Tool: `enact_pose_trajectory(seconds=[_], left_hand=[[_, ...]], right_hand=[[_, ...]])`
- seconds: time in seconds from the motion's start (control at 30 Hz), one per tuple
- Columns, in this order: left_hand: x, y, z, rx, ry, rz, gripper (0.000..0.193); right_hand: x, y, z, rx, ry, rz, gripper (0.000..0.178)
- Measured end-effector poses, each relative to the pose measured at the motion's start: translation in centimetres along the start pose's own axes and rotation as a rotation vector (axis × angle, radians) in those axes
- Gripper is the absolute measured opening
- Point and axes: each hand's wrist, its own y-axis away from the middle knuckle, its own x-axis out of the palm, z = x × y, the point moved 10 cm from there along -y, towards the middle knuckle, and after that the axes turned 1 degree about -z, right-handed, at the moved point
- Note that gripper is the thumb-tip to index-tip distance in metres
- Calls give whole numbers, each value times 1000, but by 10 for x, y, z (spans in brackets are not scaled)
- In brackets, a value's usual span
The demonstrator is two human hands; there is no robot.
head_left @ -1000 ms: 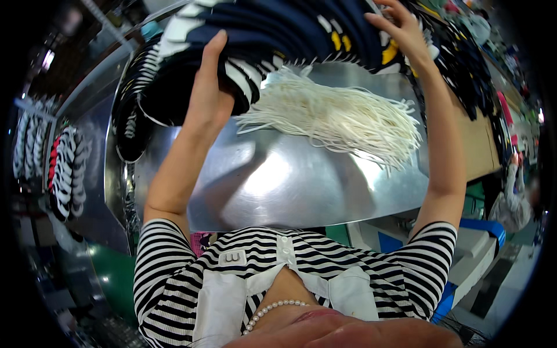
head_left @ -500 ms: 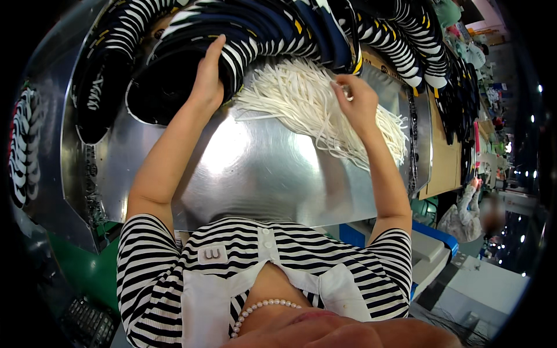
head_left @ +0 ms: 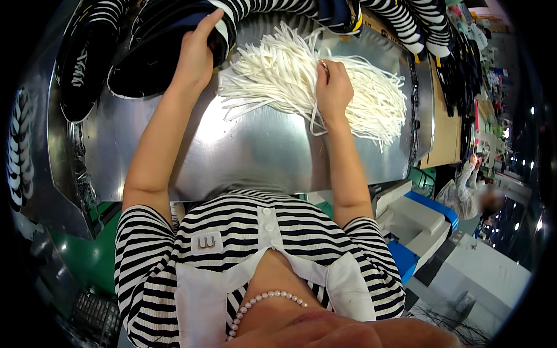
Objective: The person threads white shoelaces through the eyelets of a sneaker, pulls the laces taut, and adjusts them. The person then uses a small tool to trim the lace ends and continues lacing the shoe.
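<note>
A curved row of nested dark shoe uppers [head_left: 139,72] with white bands runs along the far side of the metal table. My left hand [head_left: 194,61] is at the near end of this row. Its thumb points up along an upper, while the other fingers are mostly hidden against the dark material. Right of it lies a big loose bundle of white shoelaces [head_left: 267,78]. My right hand [head_left: 335,90] rests over the middle of the laces, fingers curled in. A small shiny, dark thing shows at its fingers, too small to name.
The shiny metal tabletop [head_left: 249,156] has raised edges at the sides. Another row of uppers [head_left: 78,75] stands at the far left, and more hang at the far right beside cardboard [head_left: 444,124]. A co-worker [head_left: 464,188] sits to the right, beyond a grey-and-blue machine [head_left: 418,220].
My right hand has moved left, onto the middle of the laces, and the bundle's near strands have shifted. My left hand stays at the uppers. The whole view has tilted slightly.
</note>
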Motion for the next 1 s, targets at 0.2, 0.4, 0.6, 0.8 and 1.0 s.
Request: enact_pose_trajectory(seconds=[0.2,0.4,0.6,0.8,1.0], left_hand=[[-17,30,-22,-61,209,-39,32],[-25,69,-60,-64,379,-22,33],[2,154,-103,-358,738,241,29],[-17,225,-48,-543,419,535,41],[-124,200,-61,-20,-381,-155,29]], right_hand=[[-13,2,-61,161,232,-144,15],[-24,-8,-88,282,114,-243,16],[-49,-17,-84,286,-224,-50,18],[-129,-47,88,109,-1449,300,16],[-110,43,123,473,-1817,461,27]])
